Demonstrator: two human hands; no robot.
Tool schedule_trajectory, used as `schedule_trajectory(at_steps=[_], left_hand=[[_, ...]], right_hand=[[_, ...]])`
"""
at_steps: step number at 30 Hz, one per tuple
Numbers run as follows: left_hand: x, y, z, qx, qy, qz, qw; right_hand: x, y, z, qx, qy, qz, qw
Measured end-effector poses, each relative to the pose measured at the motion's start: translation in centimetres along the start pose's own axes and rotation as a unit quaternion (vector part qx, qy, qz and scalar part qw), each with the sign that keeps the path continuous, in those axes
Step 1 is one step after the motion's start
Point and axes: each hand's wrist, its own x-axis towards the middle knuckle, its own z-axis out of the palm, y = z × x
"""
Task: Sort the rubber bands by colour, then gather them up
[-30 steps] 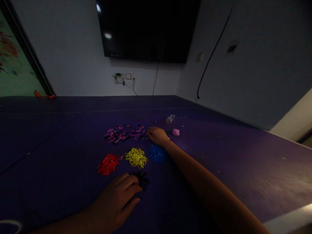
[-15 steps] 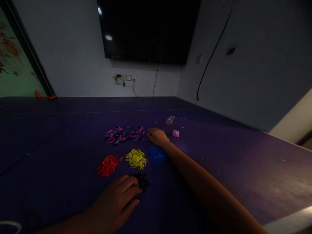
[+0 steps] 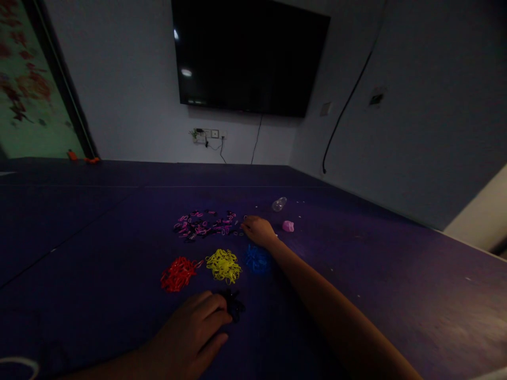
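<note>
My left hand rests at the near side, fingers loosely bent and thumb apart, its fingertips at the edge of a small pile of black rubber bands. Farther off, my right hand is bent down with its fingers drawn together; whatever is between them is too small to make out. It lies just right of a loose spread of pink and black rubber bands. Between my hands are heaps of red rubber bands, yellow rubber bands and blue rubber bands, the blue one beside my right forearm.
A pink lump-like object and a clear plastic container lie right of my right hand on the purple surface. A large screen hangs on the back wall above sockets. Orange items lie far left.
The view has tilted up a little, so everything sits slightly lower. Both hands keep nearly the same places beside the bands, and the piles look unchanged.
</note>
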Motion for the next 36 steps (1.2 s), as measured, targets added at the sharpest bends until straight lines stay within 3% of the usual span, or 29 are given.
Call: schedule_trajectory(at_steps=[9,23,30,36], left_hand=[[-0.1,-0.1,0.2,0.016,-0.005,-0.004,1.0],[-0.1,-0.2,0.3,0.011,0.012,0.001,1.0],[-0.2,-0.2,0.3,0.013,-0.002,0.001,1.0],[0.0,-0.8,0.7,0.015,0.009,0.018,1.0]], right_hand=[[0.1,0.1,0.1,0.008,0.0,0.008,1.0],[0.0,0.3,0.5,0.024,0.048,-0.06,0.997],[0.3,0.7,0.7,0.158,0.096,-0.011,0.983],[1.4,0.2,0.0,0.264,0.08,-0.081,0.958]])
